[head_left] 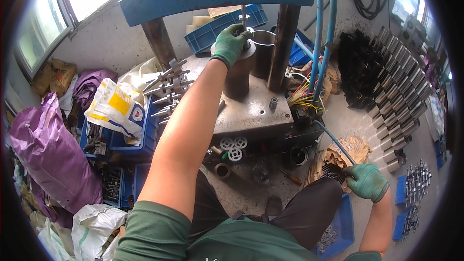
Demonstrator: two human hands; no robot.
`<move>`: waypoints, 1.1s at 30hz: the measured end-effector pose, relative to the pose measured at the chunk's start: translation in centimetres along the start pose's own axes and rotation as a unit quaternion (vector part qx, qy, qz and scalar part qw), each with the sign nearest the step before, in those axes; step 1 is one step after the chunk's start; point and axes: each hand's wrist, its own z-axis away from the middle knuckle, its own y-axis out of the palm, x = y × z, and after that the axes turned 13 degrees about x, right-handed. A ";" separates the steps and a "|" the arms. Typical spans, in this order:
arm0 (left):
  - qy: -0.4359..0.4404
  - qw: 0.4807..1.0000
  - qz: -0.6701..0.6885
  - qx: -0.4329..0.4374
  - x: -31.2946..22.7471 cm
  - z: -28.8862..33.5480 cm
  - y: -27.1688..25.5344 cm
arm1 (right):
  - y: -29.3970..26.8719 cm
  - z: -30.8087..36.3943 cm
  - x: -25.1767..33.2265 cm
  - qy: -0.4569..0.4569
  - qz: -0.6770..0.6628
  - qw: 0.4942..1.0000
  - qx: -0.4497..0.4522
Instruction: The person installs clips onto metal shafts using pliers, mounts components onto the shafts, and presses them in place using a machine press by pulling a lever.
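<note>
My left hand (229, 46), in a green glove, reaches to the top of a thick metal cylinder (237, 79) on the press bed. Its fingers are closed round a small round metal part (250, 29), mostly hidden by the glove. Directly above is the thin press rod (244, 18) with a disc on it. Low on the right, my right hand (368, 182), also gloved, wraps round the end of a long bluish lever (336, 141) that slopes up to the machine. On the bed (251, 116) stands a small metal bushing (274, 102).
Metal shafts (169, 87) lie left of the bed, beside blue crates (126, 137) and a purple sack (53, 154). Blue hoses (329, 29) and coloured wires (307, 97) hang at right. Stacked metal tubes (398, 99) and a torn paper sack (350, 151) sit beyond.
</note>
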 end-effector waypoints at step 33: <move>-0.018 0.998 -0.060 0.005 -1.2 0.6 -0.1 | -10.6 -9.5 -1.5 -0.034 0.030 0.878 -0.477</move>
